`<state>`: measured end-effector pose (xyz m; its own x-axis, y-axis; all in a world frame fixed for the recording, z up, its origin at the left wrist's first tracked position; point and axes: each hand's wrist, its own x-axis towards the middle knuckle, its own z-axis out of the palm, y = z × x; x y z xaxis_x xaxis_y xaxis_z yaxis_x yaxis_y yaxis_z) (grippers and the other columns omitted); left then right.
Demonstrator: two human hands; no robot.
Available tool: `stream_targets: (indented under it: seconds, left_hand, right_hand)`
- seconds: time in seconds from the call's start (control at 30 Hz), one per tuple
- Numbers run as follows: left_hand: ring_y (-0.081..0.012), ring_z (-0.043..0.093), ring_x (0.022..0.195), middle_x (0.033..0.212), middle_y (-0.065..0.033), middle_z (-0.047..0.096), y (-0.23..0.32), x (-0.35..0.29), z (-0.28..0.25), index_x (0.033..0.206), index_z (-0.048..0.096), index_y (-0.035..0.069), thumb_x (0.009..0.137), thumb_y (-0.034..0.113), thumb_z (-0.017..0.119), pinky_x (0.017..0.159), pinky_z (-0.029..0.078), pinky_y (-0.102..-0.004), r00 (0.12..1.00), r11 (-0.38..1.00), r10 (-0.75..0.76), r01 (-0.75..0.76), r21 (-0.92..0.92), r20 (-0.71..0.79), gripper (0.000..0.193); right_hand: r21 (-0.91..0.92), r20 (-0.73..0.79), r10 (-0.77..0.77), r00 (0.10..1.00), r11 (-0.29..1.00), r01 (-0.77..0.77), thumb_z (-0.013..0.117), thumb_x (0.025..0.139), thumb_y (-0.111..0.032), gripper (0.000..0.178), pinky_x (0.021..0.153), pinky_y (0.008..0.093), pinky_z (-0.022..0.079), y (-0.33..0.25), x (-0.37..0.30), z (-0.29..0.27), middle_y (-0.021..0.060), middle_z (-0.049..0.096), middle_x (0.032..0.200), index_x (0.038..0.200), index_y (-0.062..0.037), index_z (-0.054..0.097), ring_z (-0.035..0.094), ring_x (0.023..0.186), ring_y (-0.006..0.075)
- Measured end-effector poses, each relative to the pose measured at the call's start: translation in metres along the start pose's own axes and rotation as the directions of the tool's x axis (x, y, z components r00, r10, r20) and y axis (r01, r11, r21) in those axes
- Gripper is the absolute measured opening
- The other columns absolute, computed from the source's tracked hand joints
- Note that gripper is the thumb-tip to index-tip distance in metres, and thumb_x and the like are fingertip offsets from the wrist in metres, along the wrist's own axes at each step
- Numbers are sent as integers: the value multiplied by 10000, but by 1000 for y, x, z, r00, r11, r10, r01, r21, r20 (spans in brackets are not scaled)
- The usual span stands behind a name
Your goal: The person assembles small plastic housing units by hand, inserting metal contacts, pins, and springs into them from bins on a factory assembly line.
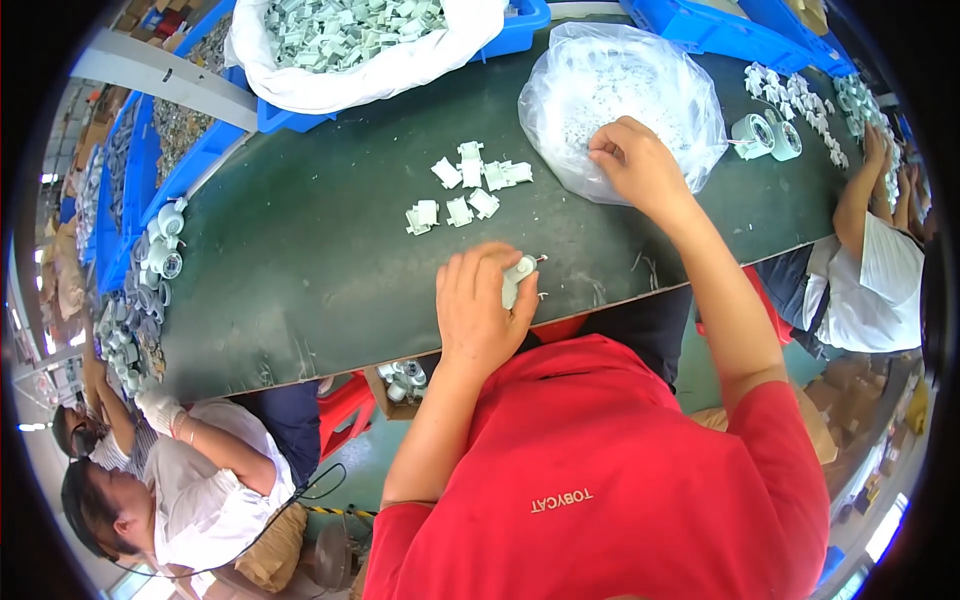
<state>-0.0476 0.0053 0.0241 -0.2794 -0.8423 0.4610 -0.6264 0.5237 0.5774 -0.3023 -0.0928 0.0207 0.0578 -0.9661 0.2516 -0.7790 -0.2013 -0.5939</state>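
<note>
Near the table's front edge, my left hand (478, 308) is closed around a pale green plastic part (517, 281) with a rounded end. A short dark piece sticks out past that end. My right hand (640, 168) is over an open clear plastic bag (558, 165) filled with tiny whitish pieces (640, 95). Its fingers are curled in a pinch, and what they hold, if anything, is too small to make out. Beyond my left hand lies a loose group of several pale green plastic housings (470, 165).
A blue crate (515, 30) lined with a white sack (330, 95) of pale green parts stands at the back. White parts (790, 95) and two round pieces (768, 137) lie to the right. Co-workers sit left (215, 470) and right (880, 285) along the green table (300, 260).
</note>
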Motion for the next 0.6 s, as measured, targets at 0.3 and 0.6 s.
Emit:
stream_targets:
  seconds: [0.3,0.6]
  left_hand:
    - [-315,576,864,1045,-102,647,0,-1,-1,1024,572,62,763,76,768,767,427,-403,1000,1000,-18,18,-11,-5,327]
    - [-280,584,872,1046,-70,649,-4,2,0,1004,599,77,766,116,768,741,411,-394,1000,1000,-4,4,12,-3,294]
  right_hand:
    - [83,-54,4,999,997,0,670,836,-53,58,780,401,499,-1,-3,-8,131,616,910,885,-35,645,612,891,326]
    - [28,-58,-16,998,999,18,706,836,-76,138,746,402,519,5,-3,6,104,624,932,947,-68,625,635,860,313]
